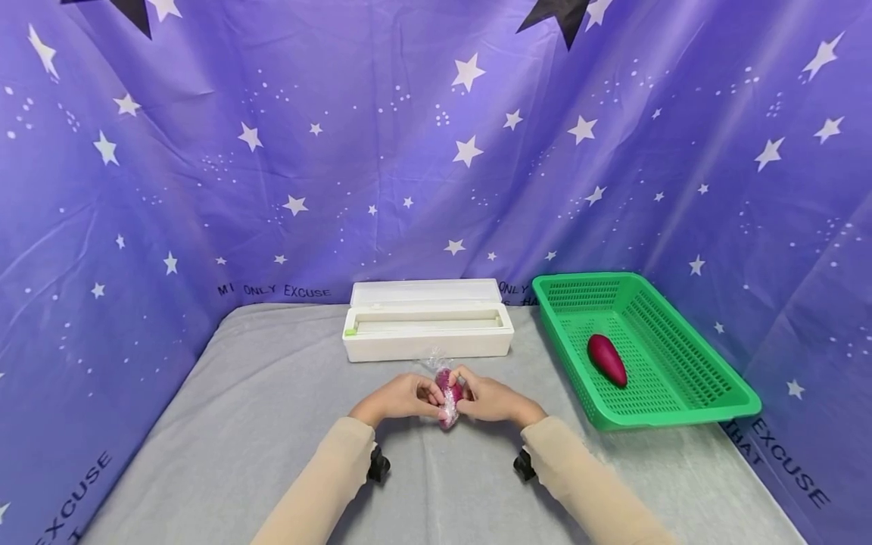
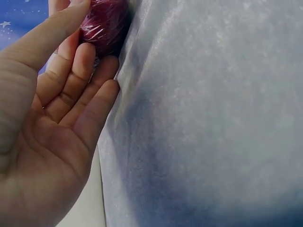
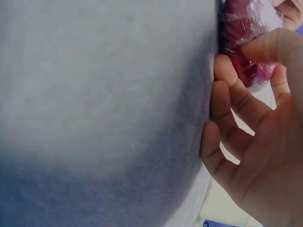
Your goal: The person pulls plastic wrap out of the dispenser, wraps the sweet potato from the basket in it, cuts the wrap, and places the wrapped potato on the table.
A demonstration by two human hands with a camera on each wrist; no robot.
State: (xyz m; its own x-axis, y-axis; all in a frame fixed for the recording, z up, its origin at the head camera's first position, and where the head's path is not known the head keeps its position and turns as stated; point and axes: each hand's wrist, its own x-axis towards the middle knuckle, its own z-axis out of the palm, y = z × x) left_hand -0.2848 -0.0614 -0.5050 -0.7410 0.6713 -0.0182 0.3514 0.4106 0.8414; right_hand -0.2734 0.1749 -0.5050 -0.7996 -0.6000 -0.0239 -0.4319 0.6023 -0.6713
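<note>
A purple-red sweet potato (image 1: 448, 413) wrapped in shiny cling film lies between both hands, low over the grey cloth. A loose, crumpled end of film (image 1: 434, 359) sticks out at its far end. From the left, my left hand (image 1: 406, 396) pinches it between thumb and fingers. On the opposite side my right hand (image 1: 492, 398) holds it, and the right wrist view shows the thumb pressed on the wrapped sweet potato (image 3: 246, 23). In the left wrist view, the lower fingers (image 2: 97, 106) are bent and partly hide the wrapped surface (image 2: 108, 23).
Just beyond the hands stands a white cling film box (image 1: 428, 347) with its lid (image 1: 425, 292) raised. At right, a green basket (image 1: 671, 415) holds another purple-red sweet potato (image 1: 606, 360), unwrapped. A purple star-patterned curtain (image 1: 381, 166) surrounds the grey cloth-covered table (image 1: 272, 378).
</note>
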